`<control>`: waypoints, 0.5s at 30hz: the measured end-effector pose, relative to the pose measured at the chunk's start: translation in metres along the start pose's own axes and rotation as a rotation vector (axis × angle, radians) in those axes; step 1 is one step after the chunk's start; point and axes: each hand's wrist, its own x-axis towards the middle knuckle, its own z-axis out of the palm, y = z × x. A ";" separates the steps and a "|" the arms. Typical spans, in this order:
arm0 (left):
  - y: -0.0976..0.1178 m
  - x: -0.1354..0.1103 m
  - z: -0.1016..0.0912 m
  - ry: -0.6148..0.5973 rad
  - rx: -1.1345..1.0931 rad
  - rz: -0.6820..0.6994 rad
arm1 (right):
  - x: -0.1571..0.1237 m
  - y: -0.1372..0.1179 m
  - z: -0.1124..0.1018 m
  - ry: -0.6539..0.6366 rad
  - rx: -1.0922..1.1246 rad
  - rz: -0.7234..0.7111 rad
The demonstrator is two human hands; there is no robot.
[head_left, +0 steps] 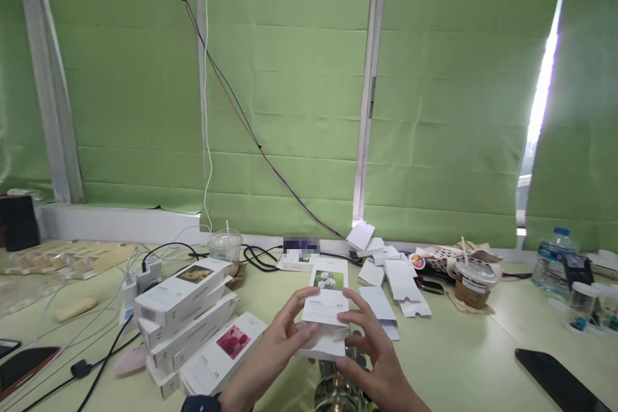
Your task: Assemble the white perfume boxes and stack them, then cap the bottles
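Observation:
My left hand (270,354) and my right hand (374,354) together hold a white carton (327,309) with a flower picture on it, low in the middle of the view. Fingers of both hands are pinched on its lower end, left thumb on its face. Under the hands something shiny (333,389) shows, partly hidden. Just left of my left hand lies a stack of similar long white boxes (186,312), one with a pink picture (222,351).
Flat white carton blanks (393,277) lie behind the hands. Two plastic cups with straws (472,280) (226,246), a water bottle (554,261), chargers and cables (140,273), and a dark phone (560,380) sit on the pale green table. Green blinds hang behind.

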 end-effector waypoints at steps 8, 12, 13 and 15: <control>-0.001 -0.001 0.002 -0.155 -0.122 0.057 | 0.000 -0.003 -0.002 0.024 0.006 0.049; -0.004 -0.003 0.007 -0.079 -0.070 0.074 | 0.001 0.001 -0.003 0.057 -0.014 0.068; -0.004 -0.003 0.009 -0.068 -0.061 0.075 | 0.001 0.002 -0.002 0.075 -0.018 0.070; -0.005 -0.004 0.012 -0.043 -0.045 0.070 | 0.001 0.004 0.000 0.132 -0.025 0.067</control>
